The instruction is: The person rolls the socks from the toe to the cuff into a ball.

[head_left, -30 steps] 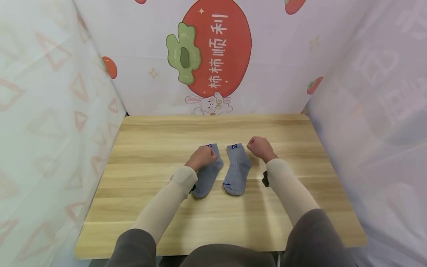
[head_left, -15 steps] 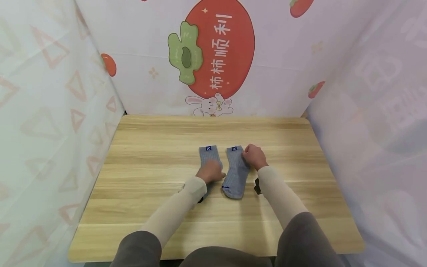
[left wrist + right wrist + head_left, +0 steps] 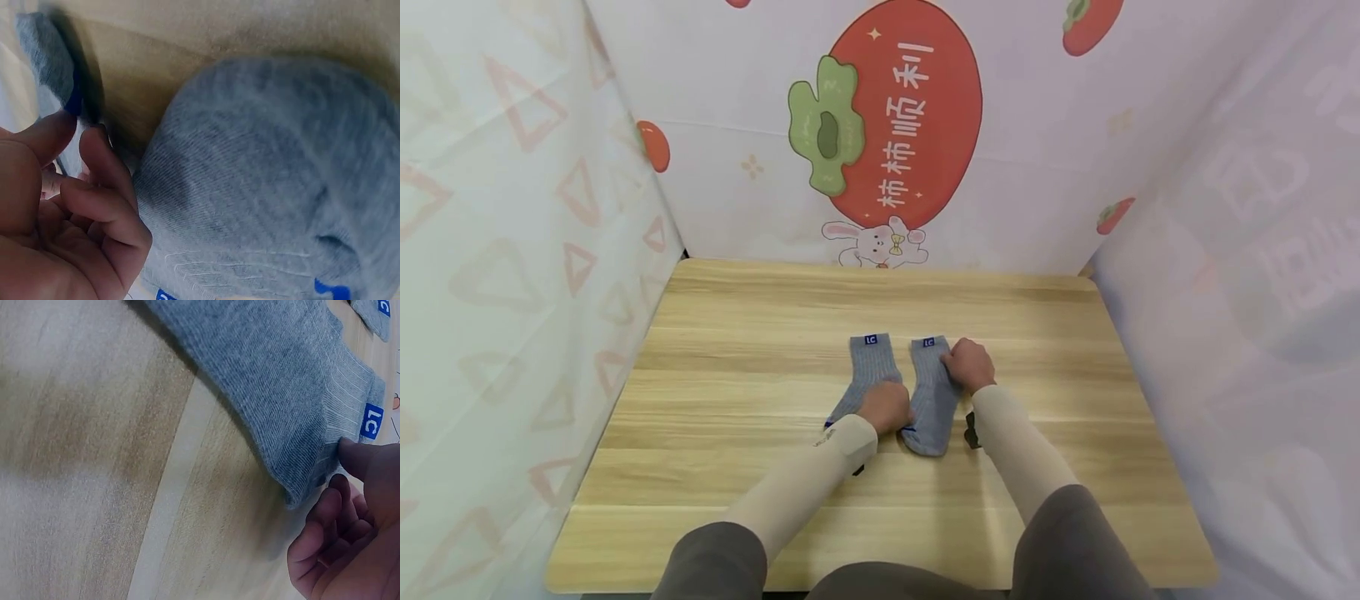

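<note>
Two grey ankle socks with blue labels lie side by side, cuffs away from the person. My left hand [image 3: 887,407] reaches across the left sock [image 3: 871,367] to the toe end of the right sock [image 3: 931,425]. In the left wrist view, its thumb and curled forefinger close at the blue toe line of the right sock [image 3: 50,56], while the left sock [image 3: 250,169] fills the foreground. My right hand [image 3: 970,365] pinches the right sock's outer edge below the cuff. Its thumb lies on the ribbing beside the label [image 3: 372,422], fingers curled below.
The socks lie on a wooden table [image 3: 737,333] with light stripes. A printed cloth [image 3: 730,208] with a red persimmon and a rabbit hangs behind it, and pale cloths stand at both sides.
My left hand has moved from the left sock's cuff toward me and right, to the right sock's toe. My right hand has come in from the right to the right sock's edge.
</note>
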{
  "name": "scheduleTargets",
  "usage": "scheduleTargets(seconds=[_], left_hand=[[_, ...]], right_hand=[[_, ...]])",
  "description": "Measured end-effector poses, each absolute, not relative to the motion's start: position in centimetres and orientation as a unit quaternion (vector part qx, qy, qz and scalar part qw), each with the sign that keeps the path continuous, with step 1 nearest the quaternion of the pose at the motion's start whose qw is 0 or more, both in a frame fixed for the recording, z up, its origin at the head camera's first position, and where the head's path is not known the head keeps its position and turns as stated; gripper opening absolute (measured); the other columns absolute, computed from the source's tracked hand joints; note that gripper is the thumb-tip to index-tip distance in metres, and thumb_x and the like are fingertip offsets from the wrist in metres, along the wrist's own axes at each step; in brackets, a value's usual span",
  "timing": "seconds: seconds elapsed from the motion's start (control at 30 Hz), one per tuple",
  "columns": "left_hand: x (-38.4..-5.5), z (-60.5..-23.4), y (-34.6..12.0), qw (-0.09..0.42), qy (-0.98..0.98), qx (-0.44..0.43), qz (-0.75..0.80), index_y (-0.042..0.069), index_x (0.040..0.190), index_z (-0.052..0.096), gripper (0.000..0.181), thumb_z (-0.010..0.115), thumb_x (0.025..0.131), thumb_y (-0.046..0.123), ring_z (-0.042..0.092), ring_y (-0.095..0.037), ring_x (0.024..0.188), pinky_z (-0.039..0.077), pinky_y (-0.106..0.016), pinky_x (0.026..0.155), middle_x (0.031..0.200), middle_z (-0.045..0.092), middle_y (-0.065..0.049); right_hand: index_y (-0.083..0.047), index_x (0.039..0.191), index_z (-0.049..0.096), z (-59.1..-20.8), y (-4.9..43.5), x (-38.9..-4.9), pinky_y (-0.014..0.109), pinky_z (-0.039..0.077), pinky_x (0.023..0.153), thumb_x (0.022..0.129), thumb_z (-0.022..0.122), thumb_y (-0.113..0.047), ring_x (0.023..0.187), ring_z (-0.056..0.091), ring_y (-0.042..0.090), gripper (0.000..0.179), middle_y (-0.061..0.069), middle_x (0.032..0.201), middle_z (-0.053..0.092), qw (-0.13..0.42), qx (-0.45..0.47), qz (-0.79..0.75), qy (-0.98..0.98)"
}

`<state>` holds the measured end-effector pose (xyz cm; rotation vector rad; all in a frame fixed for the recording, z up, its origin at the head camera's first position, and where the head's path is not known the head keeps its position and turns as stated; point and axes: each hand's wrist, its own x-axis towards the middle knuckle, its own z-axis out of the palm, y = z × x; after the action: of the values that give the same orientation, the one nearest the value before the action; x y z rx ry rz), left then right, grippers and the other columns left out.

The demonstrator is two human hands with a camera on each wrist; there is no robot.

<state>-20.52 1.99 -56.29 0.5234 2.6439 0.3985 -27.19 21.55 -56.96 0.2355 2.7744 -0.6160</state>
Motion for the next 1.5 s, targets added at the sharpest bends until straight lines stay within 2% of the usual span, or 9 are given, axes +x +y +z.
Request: scheduleTargets(seconds=[0.3, 0.5, 0.7, 0.83, 0.87, 0.97, 1.13, 1.33, 1.5], left_hand=[[-19.9, -56.1, 2.0, 0.22, 0.95, 0.184, 0.124, 0.012, 0.07, 0.065, 0.026, 0.07, 0.093, 0.022, 0.06, -0.015, 0.067, 0.056, -0.036, 0.06, 0.074, 0.065, -0.001], [-19.9, -56.2, 1.9, 0.239, 0.941, 0.194, 0.144, 0.013, 0.068, 0.06, 0.029, 0.064, 0.096, 0.019, 0.055, -0.015, 0.062, 0.05, -0.033, 0.055, 0.07, 0.06, -0.001], [-20.4, -56.3, 1.8, 0.263, 0.926, 0.17, 0.209, 0.014, 0.062, 0.05, 0.034, 0.066, 0.092, 0.016, 0.048, -0.015, 0.057, 0.04, -0.03, 0.053, 0.065, 0.051, 0.0], [-20.6, -56.5, 1.7, 0.283, 0.913, 0.153, 0.251, 0.015, 0.058, 0.045, 0.038, 0.066, 0.089, 0.01, 0.044, -0.015, 0.052, 0.036, -0.028, 0.049, 0.059, 0.045, 0.002], [-20.6, -56.5, 1.6, 0.29, 0.908, 0.146, 0.264, 0.015, 0.057, 0.044, 0.04, 0.066, 0.089, 0.008, 0.043, -0.014, 0.05, 0.035, -0.028, 0.048, 0.056, 0.044, 0.002], [-20.6, -56.4, 1.5, 0.31, 0.894, 0.127, 0.296, 0.015, 0.051, 0.044, 0.044, 0.064, 0.089, 0.004, 0.042, -0.012, 0.043, 0.033, -0.025, 0.043, 0.048, 0.043, 0.002], [-20.7, -55.8, 1.1, 0.326, 0.886, 0.112, 0.311, 0.015, 0.048, 0.045, 0.047, 0.06, 0.091, 0.005, 0.042, -0.012, 0.04, 0.033, -0.025, 0.04, 0.044, 0.046, 0.002], [-20.4, -55.3, 1.2, 0.317, 0.891, 0.107, 0.307, 0.012, 0.057, 0.049, 0.038, 0.055, 0.093, 0.004, 0.047, -0.014, 0.043, 0.036, -0.025, 0.041, 0.048, 0.048, 0.0], [-20.4, -55.2, 1.0, 0.317, 0.898, 0.109, 0.284, 0.01, 0.059, 0.053, 0.041, 0.058, 0.1, 0.01, 0.057, -0.015, 0.048, 0.041, -0.023, 0.046, 0.05, 0.053, -0.001]], right_hand=[[-0.016, 0.056, 0.039, -57.5, 21.2, -27.1, 0.031, 0.034, 0.05, 0.098, 0.055, -0.023, 0.053, 0.043, 0.017, 0.046, -0.003, 0.056, 0.038, 0.133, 0.085, -0.206, 0.966], [-0.013, 0.062, 0.041, -57.0, 20.7, -27.2, 0.034, 0.035, 0.055, 0.098, 0.055, -0.017, 0.06, 0.046, 0.022, 0.039, 0.0, 0.062, 0.039, 0.106, 0.068, -0.208, 0.97], [-0.003, 0.09, 0.061, -56.2, 20.6, -27.1, 0.037, 0.049, 0.071, 0.098, 0.06, -0.017, 0.081, 0.059, 0.026, 0.016, 0.01, 0.086, 0.062, 0.098, 0.088, -0.242, 0.961], [0.003, 0.107, 0.068, -55.8, 21.0, -26.7, 0.043, 0.054, 0.085, 0.096, 0.064, -0.015, 0.095, 0.064, 0.029, 0.022, 0.017, 0.106, 0.07, 0.107, 0.103, -0.28, 0.949], [0.004, 0.108, 0.069, -55.7, 21.2, -26.6, 0.043, 0.054, 0.085, 0.095, 0.065, -0.015, 0.095, 0.063, 0.029, 0.024, 0.017, 0.106, 0.07, 0.107, 0.102, -0.29, 0.945], [0.002, 0.087, 0.063, -55.6, 21.8, -26.4, 0.035, 0.049, 0.069, 0.093, 0.068, -0.015, 0.075, 0.055, 0.022, 0.019, 0.009, 0.081, 0.061, 0.119, 0.109, -0.333, 0.929], [-0.013, 0.06, 0.041, -55.9, 22.6, -26.4, 0.027, 0.031, 0.051, 0.093, 0.068, -0.02, 0.051, 0.033, 0.011, 0.043, -0.006, 0.055, 0.032, 0.164, 0.129, -0.405, 0.89], [-0.016, 0.062, 0.042, -56.1, 22.8, -26.3, 0.025, 0.032, 0.049, 0.096, 0.065, -0.026, 0.05, 0.035, 0.009, 0.042, -0.008, 0.055, 0.033, 0.17, 0.145, -0.433, 0.873], [-0.01, 0.074, 0.055, -55.7, 22.6, -26.2, 0.025, 0.036, 0.053, 0.097, 0.065, -0.024, 0.058, 0.042, 0.011, 0.029, -0.005, 0.065, 0.045, 0.146, 0.121, -0.423, 0.886]])
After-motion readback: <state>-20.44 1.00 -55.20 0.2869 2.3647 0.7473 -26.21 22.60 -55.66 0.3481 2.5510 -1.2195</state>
